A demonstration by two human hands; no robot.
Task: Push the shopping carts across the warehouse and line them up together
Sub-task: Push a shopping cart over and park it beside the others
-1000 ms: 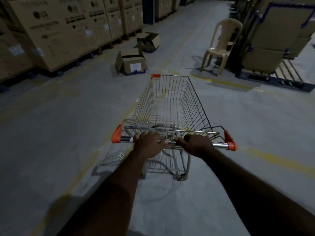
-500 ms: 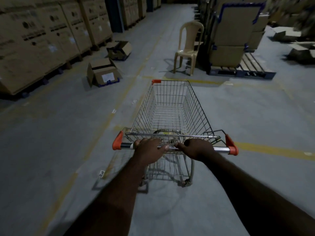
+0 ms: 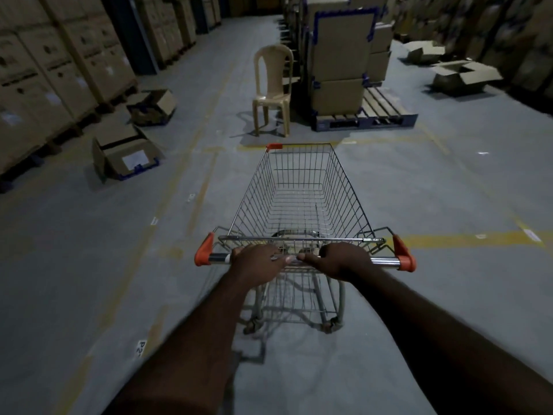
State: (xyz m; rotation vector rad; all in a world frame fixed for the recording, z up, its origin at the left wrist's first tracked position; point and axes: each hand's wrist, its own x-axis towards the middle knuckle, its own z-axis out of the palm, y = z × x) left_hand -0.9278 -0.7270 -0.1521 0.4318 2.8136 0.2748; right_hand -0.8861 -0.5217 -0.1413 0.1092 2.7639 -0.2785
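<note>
The wire shopping cart (image 3: 345, 194) stands on the grey floor (image 3: 89, 265) in the middle of the view, its basket empty and its nose pointing to 12 o'clock. Both hands are clamped on its chrome handle bar (image 3: 384, 260): the left hand (image 3: 257, 262) and the right hand (image 3: 341, 260) sit side by side near the bar's middle, thumbs nearly touching, orange end caps well outside them.

A yellow floor line (image 3: 463, 239) runs off from the cart toward 3 o'clock. Just past the cart's nose at 12 o'clock stands a tan plastic chair (image 3: 272, 88), and beside it at 1 o'clock a blue pallet (image 3: 374, 115) carries stacked cartons (image 3: 338, 55). At 10 o'clock two opened boxes lie on the floor, the nearer box (image 3: 125, 154) and the farther box (image 3: 152, 106), before a wall of big cartons (image 3: 45, 70). At 2 o'clock, well apart, sits another open box (image 3: 460, 76).
</note>
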